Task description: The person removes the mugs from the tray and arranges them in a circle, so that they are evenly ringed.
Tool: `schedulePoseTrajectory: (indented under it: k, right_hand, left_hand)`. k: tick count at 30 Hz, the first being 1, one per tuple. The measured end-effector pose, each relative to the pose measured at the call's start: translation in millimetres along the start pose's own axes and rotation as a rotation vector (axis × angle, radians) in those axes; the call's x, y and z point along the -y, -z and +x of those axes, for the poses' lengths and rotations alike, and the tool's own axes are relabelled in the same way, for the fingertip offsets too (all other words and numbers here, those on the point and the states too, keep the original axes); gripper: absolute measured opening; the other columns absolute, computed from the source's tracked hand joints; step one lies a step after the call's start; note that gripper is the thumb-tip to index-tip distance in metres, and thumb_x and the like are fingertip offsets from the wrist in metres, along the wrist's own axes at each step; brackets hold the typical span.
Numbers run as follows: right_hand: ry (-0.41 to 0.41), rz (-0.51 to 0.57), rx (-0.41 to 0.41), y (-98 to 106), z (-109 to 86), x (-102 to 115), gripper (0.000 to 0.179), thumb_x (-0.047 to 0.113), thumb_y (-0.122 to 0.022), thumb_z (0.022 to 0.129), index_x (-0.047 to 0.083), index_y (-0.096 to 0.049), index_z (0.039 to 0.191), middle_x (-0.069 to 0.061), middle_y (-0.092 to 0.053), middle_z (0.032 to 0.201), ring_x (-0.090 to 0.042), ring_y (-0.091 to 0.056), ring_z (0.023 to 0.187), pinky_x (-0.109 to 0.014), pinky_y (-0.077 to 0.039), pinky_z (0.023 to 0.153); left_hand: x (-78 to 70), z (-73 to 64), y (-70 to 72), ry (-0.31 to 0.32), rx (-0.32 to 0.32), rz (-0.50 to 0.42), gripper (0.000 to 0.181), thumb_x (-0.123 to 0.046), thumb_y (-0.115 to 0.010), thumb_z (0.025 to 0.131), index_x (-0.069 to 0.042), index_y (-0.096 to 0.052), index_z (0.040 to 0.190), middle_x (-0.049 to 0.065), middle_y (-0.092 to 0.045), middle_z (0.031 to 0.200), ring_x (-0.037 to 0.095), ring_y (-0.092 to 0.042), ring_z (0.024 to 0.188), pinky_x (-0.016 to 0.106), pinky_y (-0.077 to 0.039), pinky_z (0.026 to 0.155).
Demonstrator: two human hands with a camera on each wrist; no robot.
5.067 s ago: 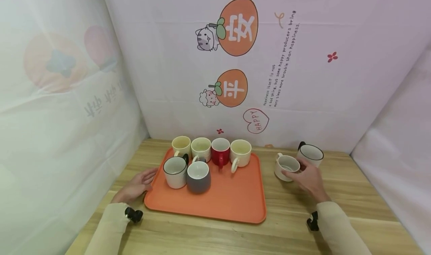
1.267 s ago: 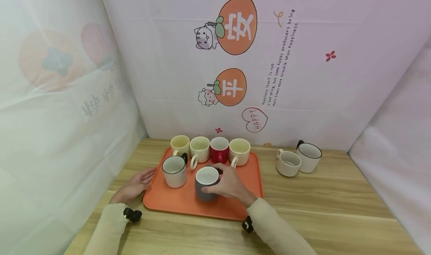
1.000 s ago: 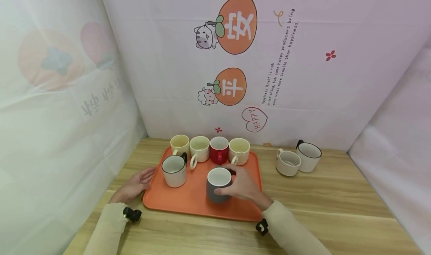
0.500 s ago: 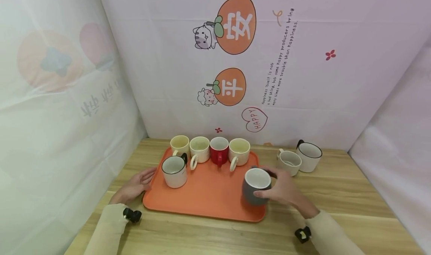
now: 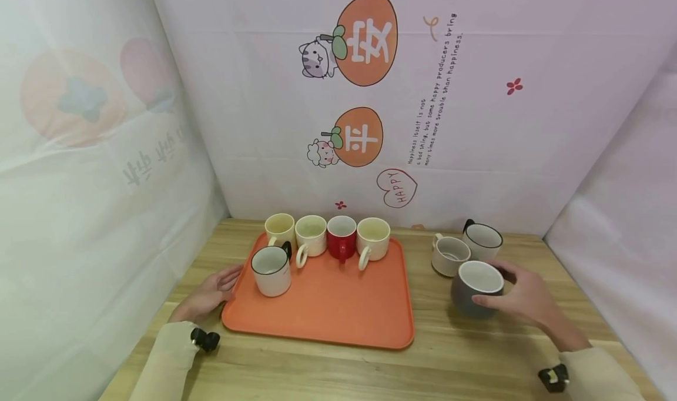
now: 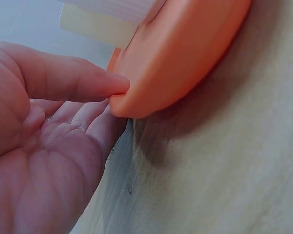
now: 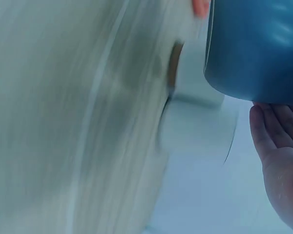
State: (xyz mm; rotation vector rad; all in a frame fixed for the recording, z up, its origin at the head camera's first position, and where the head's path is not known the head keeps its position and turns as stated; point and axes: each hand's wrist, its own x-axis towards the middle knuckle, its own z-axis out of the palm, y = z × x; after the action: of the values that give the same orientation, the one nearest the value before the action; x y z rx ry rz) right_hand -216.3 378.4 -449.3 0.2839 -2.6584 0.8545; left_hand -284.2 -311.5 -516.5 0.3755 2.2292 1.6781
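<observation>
My right hand (image 5: 529,295) grips a dark grey mug (image 5: 473,298) with a white inside, in front of two white mugs at the right. In the right wrist view the grey mug (image 7: 259,53) looks blue and its base is raised off the wood. With thumb above and fingers below, my left hand (image 6: 53,122) pinches the rim of the orange tray (image 6: 161,73). A white mug with a black rim (image 5: 272,274) stands on the tray (image 5: 338,307) at its left. Behind it is a row: a yellow mug (image 5: 280,230), a cream mug (image 5: 311,239), a red mug (image 5: 341,239), another cream mug (image 5: 373,241).
Right of the tray on the wooden table (image 5: 296,371) stand a small white mug (image 5: 449,257) and a black-rimmed white mug (image 5: 483,242), close together. A printed white cloth (image 5: 465,154) hangs behind the table, and more cloth closes both sides.
My right hand has left the small white mug, taken the grey mug from the tray and carried it right, past the tray's edge. My left hand stays at the tray's left rim.
</observation>
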Motion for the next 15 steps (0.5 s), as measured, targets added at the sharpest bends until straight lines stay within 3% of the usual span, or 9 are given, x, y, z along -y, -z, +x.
schedulePoseTrajectory:
  k: [5, 6, 9, 12, 13, 15]
  right_hand:
    - [-0.028, -0.012, -0.023, 16, -4.9, -32, 0.075, 0.033, -0.101, 0.065, 0.006, -0.072, 0.129, -0.011, -0.078, 0.116, 0.029, -0.045, 0.098, -0.003, -0.043, 0.079]
    - [-0.034, -0.017, -0.026, 19, -5.6, -39, 0.075, 0.034, -0.101, 0.065, 0.006, -0.072, 0.129, 0.0, -0.078, 0.114, 0.029, -0.044, 0.098, -0.004, -0.043, 0.078]
    - [-0.06, -0.04, -0.025, 26, -5.9, -58, 0.076, 0.035, -0.1, 0.067, 0.005, -0.071, 0.131, -0.003, -0.077, 0.116, 0.03, -0.042, 0.096, -0.005, -0.042, 0.076]
    - [-0.102, -0.078, -0.013, 34, -4.5, -73, 0.077, 0.04, -0.098, 0.069, 0.005, -0.07, 0.131, -0.015, -0.078, 0.119, 0.031, -0.039, 0.094, -0.008, -0.042, 0.073]
    - [-0.117, -0.091, -0.012, 37, -3.5, -78, 0.076, 0.041, -0.098, 0.07, 0.005, -0.07, 0.131, -0.027, -0.075, 0.12, 0.031, -0.038, 0.092, -0.008, -0.041, 0.072]
    - [-0.143, -0.11, -0.016, 42, -1.5, -85, 0.075, 0.044, -0.096, 0.071, 0.006, -0.07, 0.131, -0.028, -0.075, 0.12, 0.032, -0.037, 0.09, -0.011, -0.04, 0.069]
  left_hand:
    - [0.7, -0.3, 1.3, -0.006, 0.0, 0.003, 0.086, 0.016, -0.052, 0.09, 0.008, -0.013, 0.166, 0.03, -0.01, 0.174, 0.05, -0.013, 0.16, 0.024, -0.048, 0.113]
    - [0.7, -0.3, 1.1, -0.004, -0.001, 0.002, 0.086, 0.016, -0.052, 0.09, 0.008, -0.013, 0.166, 0.03, -0.011, 0.174, 0.05, -0.013, 0.16, 0.025, -0.048, 0.114]
    - [0.3, -0.4, 0.5, -0.004, -0.002, -0.001, 0.086, 0.015, -0.052, 0.09, 0.008, -0.013, 0.166, 0.031, -0.012, 0.174, 0.05, -0.014, 0.16, 0.03, -0.048, 0.116]
    - [-0.1, -0.4, 0.0, -0.004, -0.003, -0.006, 0.085, 0.015, -0.052, 0.091, 0.008, -0.013, 0.166, 0.031, -0.012, 0.174, 0.05, -0.014, 0.16, 0.03, -0.048, 0.116]
    - [-0.1, -0.3, -0.2, -0.003, -0.004, -0.005, 0.085, 0.015, -0.052, 0.092, 0.007, -0.013, 0.166, 0.031, -0.012, 0.174, 0.05, -0.014, 0.16, 0.029, -0.048, 0.116]
    - [0.2, 0.4, -0.4, 0.002, -0.007, -0.005, 0.085, 0.015, -0.052, 0.092, 0.007, -0.014, 0.167, 0.03, -0.013, 0.174, 0.049, -0.014, 0.16, 0.027, -0.048, 0.115]
